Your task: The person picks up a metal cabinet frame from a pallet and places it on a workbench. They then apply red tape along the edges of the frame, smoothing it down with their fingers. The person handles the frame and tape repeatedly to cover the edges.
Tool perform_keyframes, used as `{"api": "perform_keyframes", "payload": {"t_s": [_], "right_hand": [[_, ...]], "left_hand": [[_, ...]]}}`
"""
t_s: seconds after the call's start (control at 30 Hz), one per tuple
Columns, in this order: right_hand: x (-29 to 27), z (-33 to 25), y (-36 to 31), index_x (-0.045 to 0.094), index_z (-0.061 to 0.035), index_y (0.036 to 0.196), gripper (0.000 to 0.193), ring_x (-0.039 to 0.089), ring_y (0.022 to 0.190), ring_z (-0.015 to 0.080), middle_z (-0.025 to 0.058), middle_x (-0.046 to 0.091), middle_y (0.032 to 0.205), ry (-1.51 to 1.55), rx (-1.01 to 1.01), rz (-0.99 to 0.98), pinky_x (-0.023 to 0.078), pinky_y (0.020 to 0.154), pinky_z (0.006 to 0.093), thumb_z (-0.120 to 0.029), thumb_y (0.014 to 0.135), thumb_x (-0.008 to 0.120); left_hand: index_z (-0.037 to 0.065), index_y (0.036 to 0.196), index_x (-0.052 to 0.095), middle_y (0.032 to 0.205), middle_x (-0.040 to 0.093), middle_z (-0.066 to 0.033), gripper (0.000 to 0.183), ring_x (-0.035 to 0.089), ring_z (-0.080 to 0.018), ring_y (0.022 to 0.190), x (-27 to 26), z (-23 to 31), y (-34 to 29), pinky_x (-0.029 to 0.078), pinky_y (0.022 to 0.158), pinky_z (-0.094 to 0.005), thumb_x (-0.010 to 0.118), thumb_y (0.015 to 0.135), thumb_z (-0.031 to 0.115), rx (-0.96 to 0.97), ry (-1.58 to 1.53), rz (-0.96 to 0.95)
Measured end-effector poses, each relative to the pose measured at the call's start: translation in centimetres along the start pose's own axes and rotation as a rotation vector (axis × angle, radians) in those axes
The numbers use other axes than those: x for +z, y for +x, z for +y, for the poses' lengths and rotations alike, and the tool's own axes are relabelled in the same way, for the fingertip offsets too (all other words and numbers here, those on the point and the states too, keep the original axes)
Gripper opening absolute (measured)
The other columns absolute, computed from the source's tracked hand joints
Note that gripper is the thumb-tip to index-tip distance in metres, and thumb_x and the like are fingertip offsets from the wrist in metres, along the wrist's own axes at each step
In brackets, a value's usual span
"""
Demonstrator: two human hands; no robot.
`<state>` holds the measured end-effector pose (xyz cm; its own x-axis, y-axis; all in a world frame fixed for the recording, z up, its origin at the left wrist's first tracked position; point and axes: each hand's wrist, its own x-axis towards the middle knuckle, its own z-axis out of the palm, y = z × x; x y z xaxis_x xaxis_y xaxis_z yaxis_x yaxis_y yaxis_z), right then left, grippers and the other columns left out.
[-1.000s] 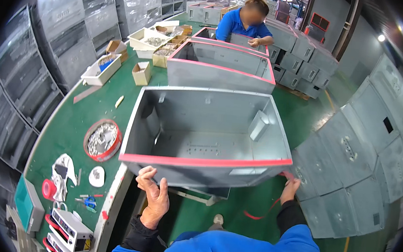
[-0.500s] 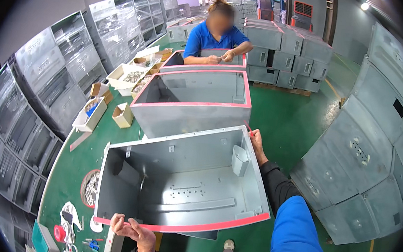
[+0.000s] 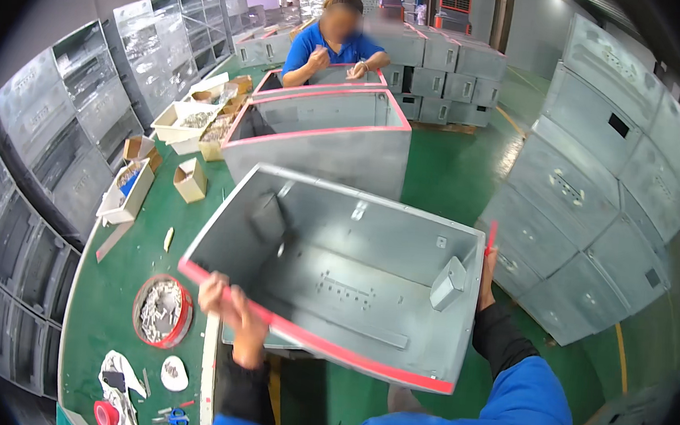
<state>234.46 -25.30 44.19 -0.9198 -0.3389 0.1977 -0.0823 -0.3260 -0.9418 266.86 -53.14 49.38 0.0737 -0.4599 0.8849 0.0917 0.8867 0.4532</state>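
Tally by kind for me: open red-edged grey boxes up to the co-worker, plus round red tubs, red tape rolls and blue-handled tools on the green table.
Open red-edged grey boxes: 3 (nearest box, middle box, far box)
Round red tub: 1
Red tape roll: 1
Blue-handled tool: 1
Total: 6

Grey on box [image 3: 343, 273], dark-dotted inside; pinkish red along rim strip [image 3: 329, 346]; green on desk [image 3: 107, 306]; blue on sleeves [image 3: 529, 403], black at cuffs [image 3: 506, 337]; red round tub [image 3: 186, 316].

Green workbench [image 3: 96, 313], loaded.
From view centre: white tray [image 3: 141, 195] lies at nine o'clock, red tub [image 3: 185, 318] eight, scissors [image 3: 178, 417] seven.
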Motion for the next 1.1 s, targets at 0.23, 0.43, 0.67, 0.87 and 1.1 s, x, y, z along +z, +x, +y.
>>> {"api": "perform_keyframes", "payload": {"t_s": [0.23, 0.43, 0.67, 0.87, 1.1], "right_hand": [[1.5, -1.9, -16.2, 0.039, -0.0077, 0.108, 0.016, 0.046, 0.087, 0.0124, 0.0051, 0.043, 0.095, 0.027, -0.089, 0.331, 0.041, 0.079, 0.0284, -0.017, 0.095, 0.037], [4.0, -6.2, -26.7, 0.037, -0.0036, 0.110, 0.021, 0.044, 0.072, 0.0117, 0.0055, 0.044, 0.084, -0.201, 0.071, 0.146, 0.040, 0.067, 0.0272, -0.005, 0.088, 0.036], [3.4, -6.6, -31.5, 0.037, -0.0044, 0.108, 0.023, 0.039, 0.059, 0.0097, 0.0058, 0.043, 0.088, -0.164, 0.113, -0.043, 0.041, 0.062, 0.0285, -0.002, 0.085, 0.040], [3.0, -7.6, -27.6, 0.038, -0.0061, 0.096, 0.029, 0.053, 0.081, 0.0150, 0.0148, 0.060, 0.093, -0.173, 0.102, -0.537, 0.043, 0.078, 0.0308, -0.034, 0.096, 0.043], [2.9, -7.2, -14.9, 0.036, -0.0067, 0.095, 0.023, 0.054, 0.080, 0.0155, 0.0109, 0.057, 0.085, -0.069, -0.105, -0.707, 0.042, 0.081, 0.0312, -0.029, 0.097, 0.042]], "left_hand": [[-0.003, 0.109, 0.040, 0.109, 0.040, -0.0144, 0.023, 0.040, -0.0248, 0.106, -5.9, 4.4, -0.4, 0.030, 0.095, -0.0382, 0.045, 0.091, 0.008, -0.308, 0.069, -0.023], [0.007, 0.096, 0.029, 0.097, 0.035, -0.0158, 0.037, 0.039, -0.0261, 0.089, -14.8, 15.3, -9.1, 0.035, 0.074, -0.0356, 0.055, 0.086, 0.030, 0.019, 0.070, -0.206], [0.008, 0.104, 0.031, 0.105, 0.035, -0.0160, 0.030, 0.038, -0.0272, 0.097, -15.7, 10.4, -7.4, 0.032, 0.084, -0.0422, 0.050, 0.089, 0.026, 0.035, 0.264, -0.011], [0.007, 0.110, 0.033, 0.114, 0.037, -0.0168, 0.021, 0.038, -0.0283, 0.107, -18.2, 2.6, -4.8, 0.028, 0.095, -0.0446, 0.044, 0.093, 0.013, 0.135, 0.510, -0.002], [0.007, 0.121, 0.032, 0.125, 0.038, -0.0152, 0.034, 0.039, -0.0260, 0.116, -13.1, 10.5, 4.1, 0.029, 0.100, -0.0424, 0.047, 0.091, 0.009, 0.036, 0.251, -0.154]]}}
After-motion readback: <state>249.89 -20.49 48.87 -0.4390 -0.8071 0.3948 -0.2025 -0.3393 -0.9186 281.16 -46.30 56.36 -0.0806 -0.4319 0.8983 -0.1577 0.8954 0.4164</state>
